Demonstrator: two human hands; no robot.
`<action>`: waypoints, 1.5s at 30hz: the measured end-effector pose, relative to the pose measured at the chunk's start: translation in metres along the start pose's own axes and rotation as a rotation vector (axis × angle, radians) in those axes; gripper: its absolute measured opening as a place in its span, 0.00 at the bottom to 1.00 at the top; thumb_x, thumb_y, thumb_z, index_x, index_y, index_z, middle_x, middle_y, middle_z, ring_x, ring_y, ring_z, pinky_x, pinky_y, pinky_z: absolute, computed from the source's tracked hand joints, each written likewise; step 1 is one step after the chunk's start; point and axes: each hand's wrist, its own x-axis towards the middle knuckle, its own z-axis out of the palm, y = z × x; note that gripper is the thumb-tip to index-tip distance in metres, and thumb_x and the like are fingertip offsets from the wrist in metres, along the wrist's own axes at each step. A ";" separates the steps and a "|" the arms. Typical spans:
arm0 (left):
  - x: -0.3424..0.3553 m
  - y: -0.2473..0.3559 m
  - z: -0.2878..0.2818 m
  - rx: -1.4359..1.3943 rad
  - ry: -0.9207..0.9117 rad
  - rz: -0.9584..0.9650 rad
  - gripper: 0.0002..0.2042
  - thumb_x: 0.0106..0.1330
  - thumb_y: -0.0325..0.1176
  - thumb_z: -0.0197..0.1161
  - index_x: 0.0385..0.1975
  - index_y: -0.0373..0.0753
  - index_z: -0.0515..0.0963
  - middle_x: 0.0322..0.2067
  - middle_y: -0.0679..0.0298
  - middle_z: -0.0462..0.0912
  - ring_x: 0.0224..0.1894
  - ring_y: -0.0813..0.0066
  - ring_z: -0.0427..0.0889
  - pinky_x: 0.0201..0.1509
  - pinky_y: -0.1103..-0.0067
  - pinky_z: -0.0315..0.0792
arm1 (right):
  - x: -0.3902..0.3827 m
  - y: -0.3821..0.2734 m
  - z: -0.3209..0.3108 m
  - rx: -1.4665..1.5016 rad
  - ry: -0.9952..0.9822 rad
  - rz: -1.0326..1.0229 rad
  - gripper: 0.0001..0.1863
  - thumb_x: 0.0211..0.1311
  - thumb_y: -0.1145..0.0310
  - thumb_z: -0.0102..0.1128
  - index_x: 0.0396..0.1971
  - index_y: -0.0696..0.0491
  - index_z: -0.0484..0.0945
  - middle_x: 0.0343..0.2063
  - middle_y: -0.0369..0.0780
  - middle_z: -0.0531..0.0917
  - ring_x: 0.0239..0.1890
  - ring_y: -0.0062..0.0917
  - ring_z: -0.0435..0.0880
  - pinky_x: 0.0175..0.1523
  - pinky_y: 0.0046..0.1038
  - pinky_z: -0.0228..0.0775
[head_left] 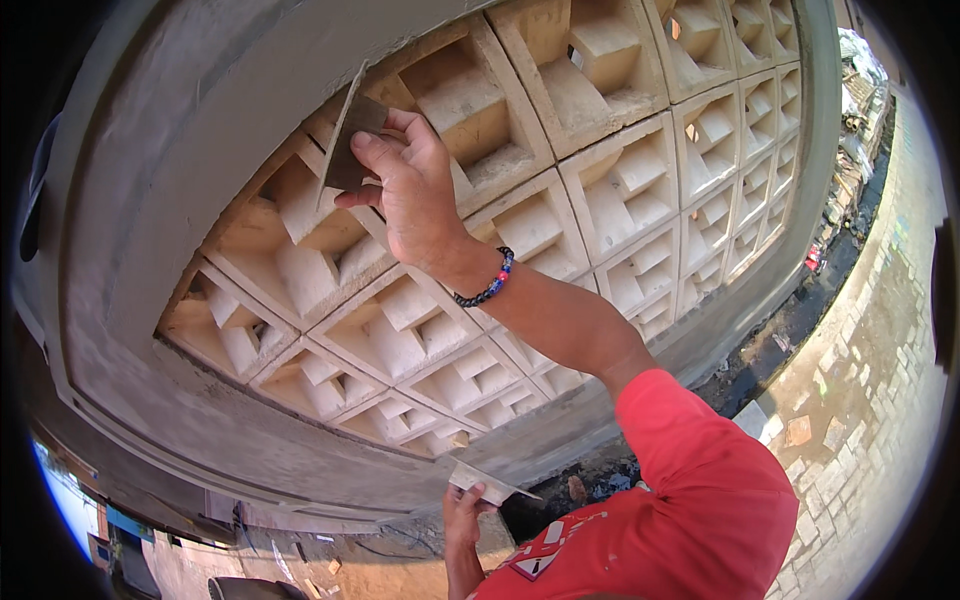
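My right hand [408, 195], with a beaded bracelet [487, 283] at the wrist, is raised to the upper left edge of the block screen. Its fingers and thumb are closed on a thin, flat grey plate [352, 135]. The plate's long edge lies close to the grey rendered border [215, 170] around the blocks; whether it touches cannot be told. Lower down, my left hand [464, 515] grips a pale, thin flat board [485, 482], held below the screen's bottom edge. Cream ventilation blocks [420, 330] with stepped openings fill the frame.
A dark, wet gutter [745, 365] runs along the foot of the wall. Rubble and plastic scraps [850, 130] lie by it at the far right. Paving [850, 440] stretches along the right, with broken tile pieces [798, 431] on it. A black rounded object [255, 588] stands at the lower left.
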 end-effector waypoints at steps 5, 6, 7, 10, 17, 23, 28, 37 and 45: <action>-0.007 0.000 -0.007 -0.053 0.064 0.032 0.18 0.58 0.29 0.62 0.48 0.31 0.70 0.34 0.56 0.81 0.27 0.66 0.83 0.21 0.78 0.78 | -0.004 -0.068 -0.055 -0.305 -0.086 -0.308 0.22 0.65 0.73 0.55 0.56 0.62 0.64 0.42 0.43 0.81 0.38 0.22 0.82 0.34 0.25 0.80; -0.008 0.002 -0.008 -0.060 0.073 0.031 0.18 0.58 0.29 0.62 0.48 0.31 0.70 0.34 0.56 0.81 0.27 0.66 0.83 0.21 0.77 0.77 | 0.010 -0.096 -0.072 -0.428 -0.054 -0.488 0.23 0.65 0.73 0.55 0.57 0.63 0.63 0.42 0.43 0.81 0.38 0.22 0.82 0.36 0.23 0.79; -0.007 -0.001 -0.011 -0.073 0.080 0.031 0.18 0.59 0.29 0.62 0.48 0.31 0.69 0.35 0.55 0.81 0.26 0.65 0.83 0.21 0.77 0.77 | 0.024 -0.125 -0.088 -0.581 0.005 -0.592 0.23 0.65 0.73 0.55 0.58 0.63 0.63 0.42 0.42 0.81 0.39 0.21 0.82 0.38 0.22 0.79; -0.008 -0.008 -0.019 -0.082 0.098 0.010 0.18 0.59 0.28 0.62 0.48 0.32 0.69 0.34 0.55 0.81 0.26 0.65 0.83 0.20 0.77 0.77 | 0.086 -0.216 -0.134 -0.886 0.173 -0.795 0.22 0.63 0.73 0.56 0.57 0.61 0.67 0.42 0.42 0.82 0.39 0.23 0.82 0.39 0.24 0.78; 0.013 -0.004 -0.005 -0.048 -0.031 -0.044 0.16 0.60 0.28 0.61 0.47 0.31 0.70 0.32 0.55 0.82 0.24 0.65 0.83 0.20 0.79 0.76 | 0.213 -0.363 -0.220 -1.661 0.332 -1.232 0.21 0.57 0.76 0.58 0.51 0.65 0.72 0.48 0.49 0.79 0.52 0.34 0.75 0.58 0.32 0.66; 0.018 -0.004 0.003 -0.024 -0.052 -0.040 0.17 0.60 0.28 0.61 0.47 0.31 0.69 0.31 0.55 0.82 0.24 0.67 0.82 0.21 0.80 0.76 | 0.213 -0.319 -0.202 -1.544 0.152 -1.031 0.20 0.57 0.77 0.55 0.51 0.64 0.73 0.46 0.48 0.80 0.47 0.30 0.78 0.52 0.29 0.71; 0.016 -0.012 -0.013 -0.002 -0.048 -0.047 0.18 0.58 0.31 0.62 0.46 0.31 0.69 0.30 0.55 0.81 0.24 0.66 0.82 0.20 0.79 0.75 | 0.143 -0.210 -0.105 -1.414 0.067 -0.945 0.22 0.55 0.74 0.57 0.51 0.66 0.73 0.48 0.50 0.79 0.52 0.31 0.78 0.58 0.30 0.68; 0.010 0.001 -0.054 -0.074 -0.023 -0.022 0.16 0.60 0.28 0.62 0.46 0.31 0.71 0.31 0.55 0.82 0.23 0.67 0.83 0.20 0.81 0.76 | 0.059 -0.054 0.006 -1.507 -0.172 -1.037 0.19 0.58 0.71 0.57 0.49 0.62 0.74 0.40 0.47 0.82 0.43 0.37 0.81 0.48 0.33 0.73; 0.006 0.008 -0.090 -0.002 -0.017 -0.024 0.19 0.57 0.31 0.62 0.47 0.30 0.70 0.33 0.55 0.82 0.26 0.66 0.83 0.21 0.78 0.75 | -0.019 0.032 0.048 -0.884 -0.375 -0.489 0.17 0.56 0.71 0.58 0.46 0.60 0.74 0.35 0.47 0.81 0.37 0.35 0.82 0.42 0.32 0.73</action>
